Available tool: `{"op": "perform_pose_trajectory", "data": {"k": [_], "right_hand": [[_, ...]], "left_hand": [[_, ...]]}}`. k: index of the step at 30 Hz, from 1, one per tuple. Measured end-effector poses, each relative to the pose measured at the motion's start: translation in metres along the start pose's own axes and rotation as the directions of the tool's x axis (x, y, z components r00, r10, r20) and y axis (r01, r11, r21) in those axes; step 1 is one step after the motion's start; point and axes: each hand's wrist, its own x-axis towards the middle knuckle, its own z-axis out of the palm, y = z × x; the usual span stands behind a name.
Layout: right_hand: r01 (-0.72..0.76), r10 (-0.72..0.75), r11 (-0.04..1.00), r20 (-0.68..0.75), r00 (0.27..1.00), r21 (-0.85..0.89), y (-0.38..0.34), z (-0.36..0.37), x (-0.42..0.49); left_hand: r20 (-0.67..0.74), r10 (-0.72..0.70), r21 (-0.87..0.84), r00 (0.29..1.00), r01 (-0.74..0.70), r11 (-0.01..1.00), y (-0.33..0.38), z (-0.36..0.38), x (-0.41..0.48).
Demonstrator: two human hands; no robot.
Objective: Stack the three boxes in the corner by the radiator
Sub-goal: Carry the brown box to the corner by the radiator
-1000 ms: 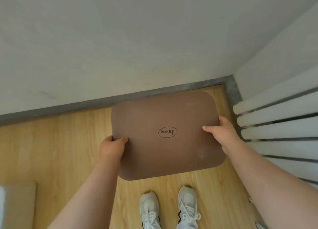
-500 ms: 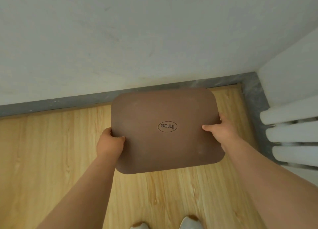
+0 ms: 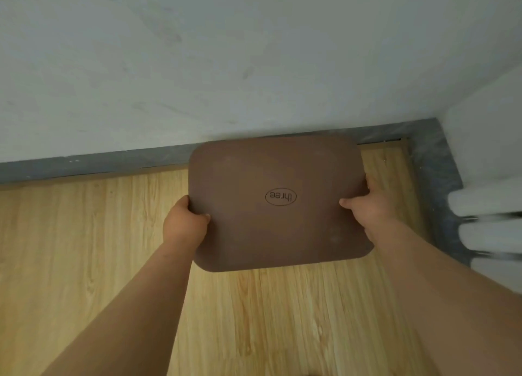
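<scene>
Brown box [image 3: 279, 203], flat top face w/ rounded corners, held out in front of the person over the wood-look floor [image 3: 84, 248]. Top bears an oval logo [image 3: 280, 197] reading "three", upside down from this view. Box is shut; contents can't be seen, and whether anything is inside can't be told.

Left hand [image 3: 183, 226] clamps the box's left edge: thumb lies over the top face near the edge, other fingers wrapped under/behind & out of sight. Right hand [image 3: 367, 209] clamps the right edge the same way, thumb pointing inward across the top, fingers curled round the side. Both forearms reach in from the bottom of the frame, left arm from lower left, right arm from lower right. Neither hand is spread flat; each is closed round its edge of the box.

Box's far edge overlaps the grey skirting [image 3: 99, 163] at the foot of the white wall [image 3: 226, 65] in this view. Whether it touches wall or skirting can't be told, nor whether its underside rests on the floor or hangs above it. Corner of the room sits to the right of the box, w/ a strip of bare floor between box & side skirting. White radiator [image 3: 491, 223] fins show at the right edge, blurred, apart from the box & right hand.

Only this one box in view.
</scene>
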Motion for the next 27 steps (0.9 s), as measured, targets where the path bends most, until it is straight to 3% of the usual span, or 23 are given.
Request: {"op": "perform_pose_trajectory", "data": {"k": [6,12,14,19,27], "right_hand": [[0.032,-0.033,0.997,-0.014,0.999,-0.068,-0.016,-0.001,0.022],[0.034,-0.033,0.93,0.009,0.999,-0.367,-0.028,0.001,0.009],[0.065,-0.091,0.888,-0.034,0.995,-0.456,-0.03,0.0,-0.006],[0.105,-0.133,0.871,-0.024,0.991,-0.48,-0.026,0.0,-0.065],[0.161,-0.094,0.837,0.152,0.984,-0.523,-0.048,0.008,-0.182]], "left_hand": [[0.004,0.03,-0.011,1.0,-0.03,0.999,0.011,0.003,0.013],[0.041,0.048,0.231,0.998,-0.056,0.971,0.016,0.005,0.007],[0.046,0.018,0.239,0.999,-0.028,0.971,0.019,0.006,-0.001],[0.001,-0.027,0.233,1.0,0.026,0.972,0.011,-0.009,-0.051],[0.141,-0.069,0.243,0.988,0.033,0.969,-0.014,-0.058,-0.149]]}}
